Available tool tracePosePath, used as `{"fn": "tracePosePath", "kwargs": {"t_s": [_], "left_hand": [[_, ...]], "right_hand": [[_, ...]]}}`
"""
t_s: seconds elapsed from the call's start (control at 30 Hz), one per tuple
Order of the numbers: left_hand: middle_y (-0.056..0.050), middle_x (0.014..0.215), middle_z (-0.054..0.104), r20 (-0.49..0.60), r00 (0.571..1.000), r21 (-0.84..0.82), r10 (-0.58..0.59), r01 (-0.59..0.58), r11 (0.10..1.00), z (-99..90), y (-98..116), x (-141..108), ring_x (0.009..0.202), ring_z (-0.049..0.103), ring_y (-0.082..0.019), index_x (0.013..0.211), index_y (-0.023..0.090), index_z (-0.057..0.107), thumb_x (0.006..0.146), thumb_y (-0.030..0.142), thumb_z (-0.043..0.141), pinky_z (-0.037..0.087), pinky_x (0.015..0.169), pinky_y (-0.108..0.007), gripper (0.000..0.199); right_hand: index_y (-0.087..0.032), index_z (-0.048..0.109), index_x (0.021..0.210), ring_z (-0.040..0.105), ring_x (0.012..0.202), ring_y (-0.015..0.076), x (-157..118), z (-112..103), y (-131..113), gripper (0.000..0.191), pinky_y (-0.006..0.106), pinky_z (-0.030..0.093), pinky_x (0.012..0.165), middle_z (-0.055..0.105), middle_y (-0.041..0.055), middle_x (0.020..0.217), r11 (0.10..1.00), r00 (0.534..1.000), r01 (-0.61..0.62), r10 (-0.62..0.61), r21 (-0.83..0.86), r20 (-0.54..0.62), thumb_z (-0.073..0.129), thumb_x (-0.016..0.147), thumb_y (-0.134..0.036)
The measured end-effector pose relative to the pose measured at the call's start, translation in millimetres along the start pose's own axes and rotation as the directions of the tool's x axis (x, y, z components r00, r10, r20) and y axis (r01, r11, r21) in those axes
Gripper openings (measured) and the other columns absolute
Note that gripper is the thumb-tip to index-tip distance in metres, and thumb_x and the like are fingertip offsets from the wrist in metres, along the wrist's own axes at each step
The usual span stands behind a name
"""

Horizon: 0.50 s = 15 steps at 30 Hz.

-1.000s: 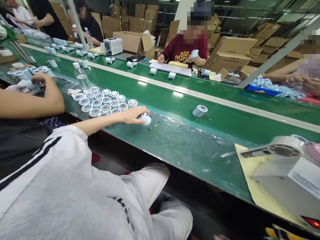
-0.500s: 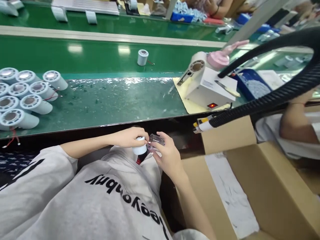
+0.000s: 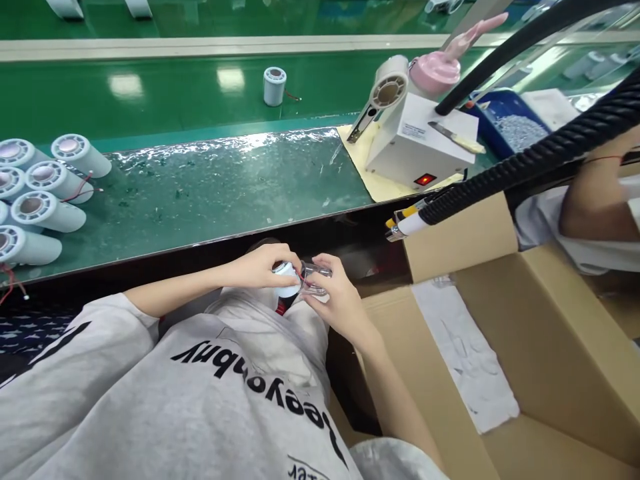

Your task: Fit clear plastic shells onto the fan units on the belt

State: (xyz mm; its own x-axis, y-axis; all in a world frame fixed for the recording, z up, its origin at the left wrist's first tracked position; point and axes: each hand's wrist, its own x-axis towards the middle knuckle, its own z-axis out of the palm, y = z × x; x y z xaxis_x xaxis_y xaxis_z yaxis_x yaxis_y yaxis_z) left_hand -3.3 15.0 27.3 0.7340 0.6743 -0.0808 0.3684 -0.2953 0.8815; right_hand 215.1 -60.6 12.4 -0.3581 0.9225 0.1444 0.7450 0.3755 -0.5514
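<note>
My left hand grips a small white cylinder with red wires, held over my lap below the table edge. My right hand holds a clear plastic piece right against that cylinder. Several more white cylinders lie on their sides at the left of the plastic-covered bench. One single cylinder stands upright on the green conveyor belt.
A white box-shaped machine with a lit red switch sits on yellow paper at the right. A black corrugated hose crosses above an open cardboard box. A blue tray of small parts lies behind. Another person's arm shows at far right.
My left hand carried one cylinder from the bench down to my lap. My right hand came in with the clear piece and the two now meet. The view dropped downward.
</note>
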Motion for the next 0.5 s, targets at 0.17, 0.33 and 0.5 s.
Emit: {"fn": "tracePosePath", "kwargs": {"t_s": [0.17, 0.33, 0.5], "left_hand": [[-0.010, 0.106, 0.063, -0.137, 0.981, -0.014, 0.134, -0.137, 0.990, 6.9, -16, -2, 0.098, 0.061, -0.024, 0.117, 0.021, 0.077, 0.069, 0.059, 0.085, 0.051, 0.090, -0.039, 0.062], [-0.020, 0.163, 0.034, -0.103, 0.973, -0.055, 0.208, -0.214, 0.975, 16.2, -31, -2, 0.118, 0.062, -0.029, 0.128, 0.025, 0.073, 0.071, 0.054, 0.087, 0.050, 0.107, -0.050, 0.065], [-0.016, 0.152, 0.056, 0.015, 0.979, -0.179, 0.203, -0.197, 0.964, 14.9, -22, -3, 0.141, 0.051, -0.035, 0.138, 0.026, 0.064, 0.075, 0.043, 0.086, 0.044, 0.116, -0.051, 0.069]], "right_hand": [[-0.022, 0.070, 0.079, 0.070, 0.102, 0.0256, -3, -5, -2, 0.021, 0.041, 0.059, 0.089, 0.064, 0.0101, 0.115, 0.924, 0.990, -0.097, 0.127, 0.370, -0.058, 0.063, 0.095, -0.034], [-0.021, 0.067, 0.064, 0.069, 0.096, 0.0243, -5, -5, -1, 0.031, 0.035, 0.059, 0.076, 0.070, 0.0087, 0.103, 0.743, 0.933, -0.228, 0.351, 0.629, -0.076, 0.072, 0.088, -0.041], [-0.022, 0.067, 0.060, 0.073, 0.099, 0.0255, -7, -7, 4, 0.038, 0.042, 0.062, 0.088, 0.076, 0.0077, 0.102, 0.554, 0.913, -0.202, 0.406, 0.807, -0.050, 0.079, 0.084, -0.048]]}}
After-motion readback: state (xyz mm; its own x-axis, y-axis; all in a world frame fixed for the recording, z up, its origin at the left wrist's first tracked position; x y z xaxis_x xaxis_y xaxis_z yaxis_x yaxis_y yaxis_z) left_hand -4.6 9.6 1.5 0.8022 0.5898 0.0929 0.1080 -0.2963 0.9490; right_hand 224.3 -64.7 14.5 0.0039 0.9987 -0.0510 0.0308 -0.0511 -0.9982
